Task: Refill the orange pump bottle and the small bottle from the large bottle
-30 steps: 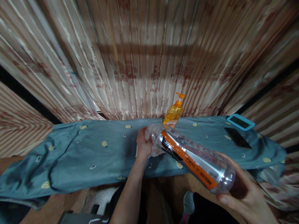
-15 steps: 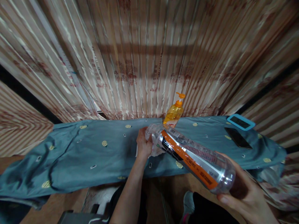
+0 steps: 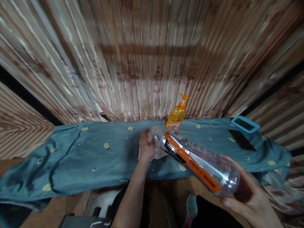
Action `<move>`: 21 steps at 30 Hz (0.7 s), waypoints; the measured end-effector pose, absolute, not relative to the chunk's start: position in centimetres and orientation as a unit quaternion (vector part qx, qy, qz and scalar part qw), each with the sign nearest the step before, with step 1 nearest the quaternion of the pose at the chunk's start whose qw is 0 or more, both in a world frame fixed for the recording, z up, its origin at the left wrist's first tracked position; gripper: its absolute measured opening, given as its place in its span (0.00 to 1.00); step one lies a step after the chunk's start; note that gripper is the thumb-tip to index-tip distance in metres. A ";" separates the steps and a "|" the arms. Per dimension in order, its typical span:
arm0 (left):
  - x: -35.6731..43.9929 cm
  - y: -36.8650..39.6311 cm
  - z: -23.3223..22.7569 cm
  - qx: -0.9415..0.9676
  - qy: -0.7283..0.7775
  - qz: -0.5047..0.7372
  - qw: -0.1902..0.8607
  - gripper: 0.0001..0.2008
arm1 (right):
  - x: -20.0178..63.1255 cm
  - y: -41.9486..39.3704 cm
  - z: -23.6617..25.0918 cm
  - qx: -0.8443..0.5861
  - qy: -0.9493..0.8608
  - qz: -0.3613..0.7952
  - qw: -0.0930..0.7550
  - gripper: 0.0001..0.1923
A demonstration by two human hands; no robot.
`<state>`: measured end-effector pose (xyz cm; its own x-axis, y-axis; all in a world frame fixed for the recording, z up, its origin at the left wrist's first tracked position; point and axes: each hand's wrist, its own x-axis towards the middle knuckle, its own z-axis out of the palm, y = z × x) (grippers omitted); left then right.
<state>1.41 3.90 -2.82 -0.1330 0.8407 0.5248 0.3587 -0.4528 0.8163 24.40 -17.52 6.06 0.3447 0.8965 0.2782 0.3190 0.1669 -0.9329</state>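
Observation:
A clear plastic bottle (image 3: 199,161) with a silver and orange label lies tilted, its neck pointing away from me toward the table. My right hand (image 3: 247,198) grips its base at the lower right. My left hand (image 3: 145,147) is closed around the neck end, together with a pale crumpled cloth or tissue (image 3: 158,153). The bottle's mouth is hidden behind that hand and the cloth.
A table under a blue-grey patterned cloth (image 3: 95,155) runs across the view. An orange pump bottle (image 3: 177,114) stands at its far edge by striped curtains (image 3: 147,57). A dark phone (image 3: 242,140) and a blue-framed device (image 3: 244,124) lie at the right.

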 end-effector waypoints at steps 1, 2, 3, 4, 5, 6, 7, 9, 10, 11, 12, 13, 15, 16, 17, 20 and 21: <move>1.4 3.9 -2.8 0.625 0.479 0.580 0.209 0.14 | 24.4 -17.5 6.1 -0.594 -0.511 0.257 0.565 0.40; 1.4 3.9 -2.8 0.625 0.477 0.581 0.209 0.14 | 24.4 -17.5 6.1 -0.596 -0.509 0.257 0.566 0.40; 1.4 3.8 -2.7 0.625 0.476 0.582 0.208 0.14 | 24.4 -17.5 6.1 -0.598 -0.506 0.257 0.566 0.40; 1.4 3.8 -2.7 0.624 0.475 0.584 0.208 0.14 | 24.4 -17.5 6.2 -0.600 -0.504 0.255 0.567 0.40; 1.4 3.8 -2.7 0.624 0.475 0.585 0.209 0.14 | 24.4 -17.5 6.2 -0.602 -0.501 0.252 0.569 0.40; 1.4 3.8 -2.7 0.623 0.474 0.586 0.210 0.14 | 24.3 -17.5 6.3 -0.604 -0.498 0.250 0.570 0.40; 1.4 3.7 -2.6 0.622 0.474 0.586 0.211 0.13 | 24.3 -17.4 6.3 -0.605 -0.496 0.251 0.570 0.40; 1.4 3.7 -2.6 0.623 0.472 0.586 0.212 0.13 | 24.3 -17.4 6.3 -0.602 -0.495 0.255 0.571 0.39; 1.4 3.7 -2.6 0.625 0.471 0.586 0.212 0.13 | 24.3 -17.4 6.3 -0.599 -0.497 0.259 0.572 0.39; 1.4 3.7 -2.6 0.626 0.470 0.585 0.211 0.13 | 24.3 -17.3 6.3 -0.597 -0.498 0.262 0.571 0.39; 1.4 3.7 -2.6 0.626 0.470 0.586 0.210 0.13 | 24.2 -17.4 6.2 -0.594 -0.501 0.263 0.572 0.39; 1.4 3.7 -2.6 0.626 0.470 0.585 0.210 0.13 | 24.2 -17.4 6.2 -0.594 -0.501 0.263 0.572 0.40; 1.4 3.7 -2.6 0.625 0.472 0.585 0.210 0.13 | 24.2 -17.4 6.1 -0.597 -0.500 0.264 0.569 0.40; 1.4 3.7 -2.6 0.625 0.474 0.585 0.209 0.13 | 24.2 -17.5 6.1 -0.599 -0.499 0.263 0.568 0.40; 1.4 3.7 -2.7 0.624 0.475 0.584 0.209 0.13 | 24.2 -17.5 6.1 -0.600 -0.499 0.263 0.568 0.40; 1.5 3.7 -2.7 0.623 0.478 0.584 0.206 0.12 | 24.3 -17.5 6.1 -0.597 -0.504 0.258 0.569 0.40; 1.5 3.7 -2.6 0.624 0.478 0.584 0.205 0.12 | 24.3 -17.5 6.2 -0.596 -0.506 0.259 0.567 0.40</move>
